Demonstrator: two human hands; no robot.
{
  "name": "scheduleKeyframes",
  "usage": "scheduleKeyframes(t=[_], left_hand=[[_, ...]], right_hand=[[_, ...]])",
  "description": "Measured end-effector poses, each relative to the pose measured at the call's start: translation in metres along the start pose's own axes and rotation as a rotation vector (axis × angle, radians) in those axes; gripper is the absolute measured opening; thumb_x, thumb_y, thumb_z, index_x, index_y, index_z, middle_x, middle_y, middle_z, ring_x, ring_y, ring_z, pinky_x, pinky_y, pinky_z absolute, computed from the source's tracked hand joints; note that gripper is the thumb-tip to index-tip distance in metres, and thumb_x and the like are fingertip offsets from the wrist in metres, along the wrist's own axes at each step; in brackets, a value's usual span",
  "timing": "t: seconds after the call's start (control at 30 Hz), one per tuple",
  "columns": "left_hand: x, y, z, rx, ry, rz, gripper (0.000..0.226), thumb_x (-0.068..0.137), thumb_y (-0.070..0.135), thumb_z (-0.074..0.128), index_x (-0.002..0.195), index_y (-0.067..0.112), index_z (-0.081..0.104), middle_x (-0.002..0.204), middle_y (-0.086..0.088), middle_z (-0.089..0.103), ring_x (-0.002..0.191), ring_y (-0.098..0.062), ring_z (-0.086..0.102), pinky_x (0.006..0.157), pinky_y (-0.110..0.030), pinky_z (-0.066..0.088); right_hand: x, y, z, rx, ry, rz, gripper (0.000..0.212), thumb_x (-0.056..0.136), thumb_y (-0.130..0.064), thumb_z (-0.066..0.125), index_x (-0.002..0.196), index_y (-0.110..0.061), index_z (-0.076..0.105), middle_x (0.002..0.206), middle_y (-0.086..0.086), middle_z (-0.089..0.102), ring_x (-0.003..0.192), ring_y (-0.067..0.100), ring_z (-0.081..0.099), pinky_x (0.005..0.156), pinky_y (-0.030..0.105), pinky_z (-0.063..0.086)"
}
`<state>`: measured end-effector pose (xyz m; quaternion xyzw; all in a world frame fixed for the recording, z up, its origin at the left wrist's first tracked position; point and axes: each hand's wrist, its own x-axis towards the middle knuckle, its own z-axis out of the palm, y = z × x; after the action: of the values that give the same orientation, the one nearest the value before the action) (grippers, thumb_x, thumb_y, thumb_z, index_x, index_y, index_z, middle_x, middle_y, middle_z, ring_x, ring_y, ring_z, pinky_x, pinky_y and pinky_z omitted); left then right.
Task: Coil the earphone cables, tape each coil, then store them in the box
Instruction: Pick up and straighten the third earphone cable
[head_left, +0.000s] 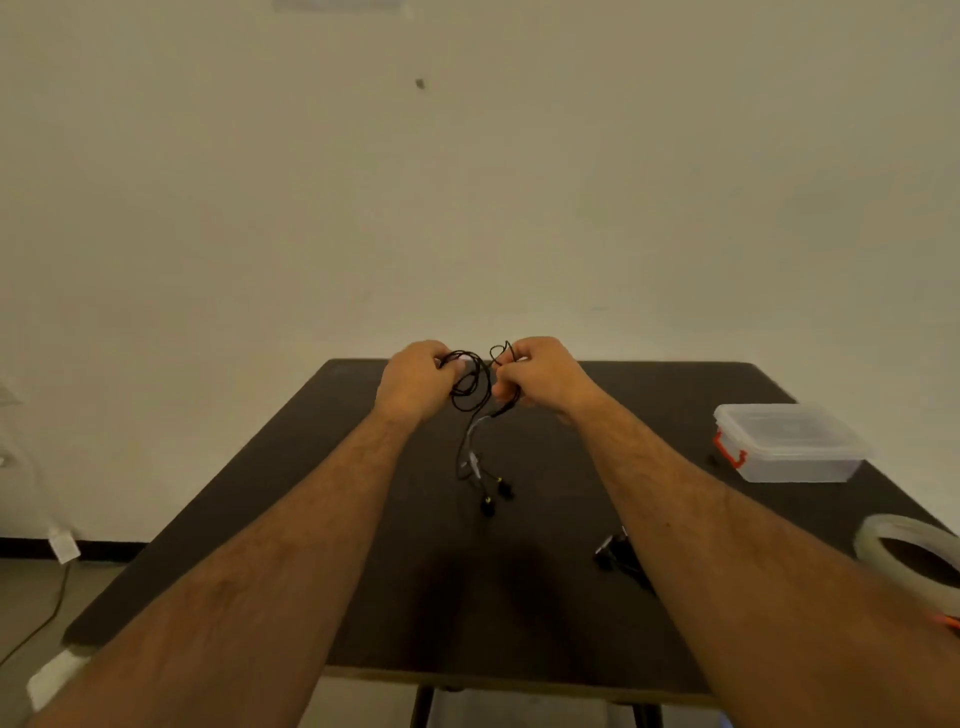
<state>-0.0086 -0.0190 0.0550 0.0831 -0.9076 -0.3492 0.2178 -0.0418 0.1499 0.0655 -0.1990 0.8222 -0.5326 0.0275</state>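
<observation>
Black, thin and limp, the earphone cable (470, 387) hangs between your two hands, raised above the bench (291, 499) near its far edge. Your left hand (415, 382) is closed around a few loose loops, and your right hand (543, 376) is closed on the strand just beside them, with a small kink poking up above its knuckles. Below your hands the free end trails down to the earbuds (496, 496), which look to be resting on the bench.

Expect almost no weight and no stiffness: the loops will probably spring open or slide off the moment you relax. Pinch the coil where the strands cross, not at one strand, and feed the slack with your right hand. Avoid tugging at the earbuds or the joints, which are likely the weak spots.

Off past your right forearm sits the clear box (789, 441), lid on, with a red latch. Nearer your right elbow lie the tape roll (914, 551) and another dark earphone (615, 553).
</observation>
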Motion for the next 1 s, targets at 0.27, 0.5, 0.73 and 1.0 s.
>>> scheduleKeyframes(t=[0.27, 0.5, 0.73, 1.0], left_hand=[[-0.075, 0.118, -0.094, -0.314, -0.038, 0.114, 0.015, 0.096, 0.027, 0.060, 0.096, 0.013, 0.063, 0.092, -0.003, 0.062, 0.081, -0.021, 0.069, 0.058, -0.034, 0.058], [-0.146, 0.172, -0.176, -0.225, -0.481, 0.146, 0.041, 0.095, 0.023, 0.064, 0.133, 0.013, 0.051, 0.127, -0.006, 0.058, 0.105, -0.024, 0.068, 0.080, -0.039, 0.060], [-0.185, 0.237, -0.225, -0.210, -0.306, 0.379, 0.045, 0.094, 0.028, 0.066, 0.134, 0.018, 0.049, 0.121, -0.004, 0.064, 0.103, -0.018, 0.068, 0.076, -0.034, 0.059], [-0.192, 0.247, -0.177, -0.549, -0.224, 0.457, 0.026, 0.103, 0.028, 0.050, 0.119, 0.011, 0.061, 0.071, 0.003, 0.047, 0.050, -0.005, 0.043, 0.053, -0.024, 0.049]], right_hand=[[-0.101, -0.113, -0.063, -0.006, 0.021, -0.154, 0.012, 0.095, -0.012, 0.057, 0.083, -0.012, 0.057, 0.061, 0.001, 0.046, 0.047, 0.012, 0.041, 0.054, 0.033, 0.054], [-0.187, -0.196, -0.119, -0.191, 0.081, -0.290, 0.015, 0.098, -0.010, 0.056, 0.083, -0.010, 0.056, 0.065, 0.005, 0.048, 0.045, 0.012, 0.037, 0.038, 0.019, 0.030], [-0.242, -0.263, -0.148, -0.452, -0.050, -0.315, 0.007, 0.095, -0.007, 0.061, 0.097, -0.003, 0.066, 0.072, 0.010, 0.066, 0.054, 0.017, 0.065, 0.065, 0.039, 0.062], [-0.247, -0.264, -0.152, -0.550, 0.225, -0.576, 0.007, 0.089, -0.014, 0.066, 0.091, -0.009, 0.070, 0.067, 0.001, 0.063, 0.057, 0.010, 0.054, 0.054, 0.025, 0.049]])
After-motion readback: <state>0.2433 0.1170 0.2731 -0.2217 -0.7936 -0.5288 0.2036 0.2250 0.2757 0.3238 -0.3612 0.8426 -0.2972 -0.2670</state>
